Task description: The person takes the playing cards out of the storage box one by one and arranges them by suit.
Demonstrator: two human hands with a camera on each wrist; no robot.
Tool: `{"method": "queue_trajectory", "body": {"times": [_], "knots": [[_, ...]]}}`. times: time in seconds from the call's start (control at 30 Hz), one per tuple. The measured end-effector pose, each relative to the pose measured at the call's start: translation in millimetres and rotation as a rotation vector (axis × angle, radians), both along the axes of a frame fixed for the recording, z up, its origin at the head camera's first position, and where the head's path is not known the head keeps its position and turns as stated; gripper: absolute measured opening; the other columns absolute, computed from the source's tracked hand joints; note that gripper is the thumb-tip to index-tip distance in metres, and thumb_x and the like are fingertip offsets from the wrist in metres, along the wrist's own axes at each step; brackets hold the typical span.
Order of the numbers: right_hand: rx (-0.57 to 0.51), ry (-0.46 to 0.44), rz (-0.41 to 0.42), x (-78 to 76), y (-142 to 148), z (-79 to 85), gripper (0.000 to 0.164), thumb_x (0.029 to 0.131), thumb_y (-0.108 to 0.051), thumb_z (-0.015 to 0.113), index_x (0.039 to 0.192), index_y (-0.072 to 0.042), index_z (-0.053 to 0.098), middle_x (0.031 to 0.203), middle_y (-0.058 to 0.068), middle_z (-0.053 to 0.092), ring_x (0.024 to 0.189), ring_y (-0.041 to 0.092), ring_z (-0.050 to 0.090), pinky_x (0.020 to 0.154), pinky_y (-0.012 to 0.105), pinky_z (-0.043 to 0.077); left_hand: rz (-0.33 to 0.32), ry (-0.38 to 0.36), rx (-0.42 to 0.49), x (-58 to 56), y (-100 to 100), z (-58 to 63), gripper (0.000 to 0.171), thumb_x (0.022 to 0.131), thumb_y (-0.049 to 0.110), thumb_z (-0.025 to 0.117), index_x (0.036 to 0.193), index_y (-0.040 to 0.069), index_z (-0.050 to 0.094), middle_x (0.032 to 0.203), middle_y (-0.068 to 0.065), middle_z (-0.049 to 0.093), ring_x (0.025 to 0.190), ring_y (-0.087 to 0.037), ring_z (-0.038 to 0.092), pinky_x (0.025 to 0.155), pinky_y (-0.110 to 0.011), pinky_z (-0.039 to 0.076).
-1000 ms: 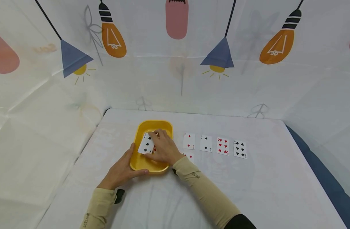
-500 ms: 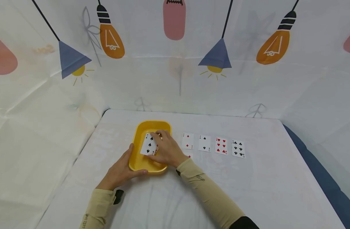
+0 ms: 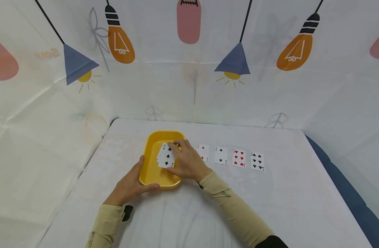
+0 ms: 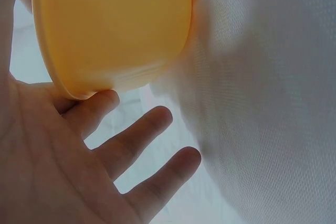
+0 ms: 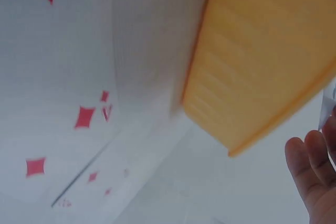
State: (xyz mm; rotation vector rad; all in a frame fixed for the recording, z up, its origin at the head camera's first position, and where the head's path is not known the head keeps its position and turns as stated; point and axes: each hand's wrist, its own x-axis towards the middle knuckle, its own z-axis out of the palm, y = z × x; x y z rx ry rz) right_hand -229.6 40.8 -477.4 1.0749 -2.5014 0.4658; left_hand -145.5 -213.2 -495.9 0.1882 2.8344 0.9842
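My left hand (image 3: 127, 184) braces the near left corner of a yellow tray (image 3: 149, 174), its fingers along the side and its thumb on the near edge. In the left wrist view those fingers (image 4: 139, 135) are spread and mostly straight, one touching the rim. Over the tray, my right hand (image 3: 189, 160) pinches a few overlapping playing cards (image 3: 166, 156) by their upper and lower edges. The top card bears spades in a column; another card's edge peeks out on its left. Only the right fingertips (image 5: 296, 153) show in the right wrist view.
Right of the tray, a row of face-up cards lies on the white cloth: two of diamonds (image 3: 203, 151), two of spades (image 3: 221, 155), six of hearts (image 3: 239, 158) and six of clubs (image 3: 257, 161). A card below the row is mostly hidden by my right arm.
My right hand has shifted right with the cards, turning the top one more upright. A card edge now shows on their left. The left hand stays at the tray.
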Motion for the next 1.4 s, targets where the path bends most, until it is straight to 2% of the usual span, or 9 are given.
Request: {"method": "queue_trajectory", "body": {"times": [0.27,0.53,0.77,1.13,1.4], "knots": [[-0.029,-0.037,0.031,3.8,18,10.1,0.088,0.077,-0.053,0.082,0.146,-0.007,0.051,0.133,0.01,0.048,0.115,0.023,0.045,0.091,0.03,0.051,0.005,-0.003,0.006,0.1,0,0.7,0.136,0.07,0.075,0.077,0.164,0.012,0.002,0.168,-0.015,0.017,0.147,-0.039,0.031,0.112,-0.063,0.032],[-0.074,-0.087,-0.006,7.0,40,20.1,0.09,0.073,-0.052,0.087,0.145,-0.011,0.051,0.133,0.008,0.046,0.116,0.021,0.044,0.09,0.032,0.052,0.005,0.01,-0.001,0.0,0,1.5,0.137,0.069,0.076,0.077,0.164,0.012,0.003,0.167,-0.015,0.019,0.147,-0.039,0.032,0.112,-0.062,0.033],[-0.073,-0.123,-0.009,8.5,63,27.1,0.088,0.076,-0.051,0.085,0.146,-0.011,0.05,0.134,0.008,0.045,0.119,0.021,0.044,0.091,0.032,0.053,0.009,0.003,-0.009,0.4,0,2.9,0.138,0.069,0.077,0.076,0.164,0.013,0.0,0.168,-0.015,0.018,0.148,-0.039,0.029,0.113,-0.062,0.032],[-0.073,-0.21,-0.031,12.7,100,26.6,0.087,0.076,-0.051,0.086,0.145,-0.011,0.053,0.133,0.007,0.046,0.118,0.02,0.047,0.093,0.034,0.054,0.009,-0.004,-0.008,-0.8,-1,1.1,0.137,0.071,0.072,0.079,0.164,0.012,-0.002,0.168,-0.015,0.016,0.148,-0.039,0.029,0.112,-0.063,0.032],[-0.066,-0.309,-0.057,13.2,129,26.8,0.084,0.075,-0.047,0.088,0.145,-0.014,0.055,0.132,0.001,0.048,0.119,0.017,0.047,0.094,0.036,0.053,0.007,-0.008,0.008,-0.7,-1,0.1,0.138,0.07,0.072,0.08,0.164,0.012,-0.001,0.168,-0.014,0.016,0.148,-0.038,0.029,0.113,-0.063,0.032]]}}
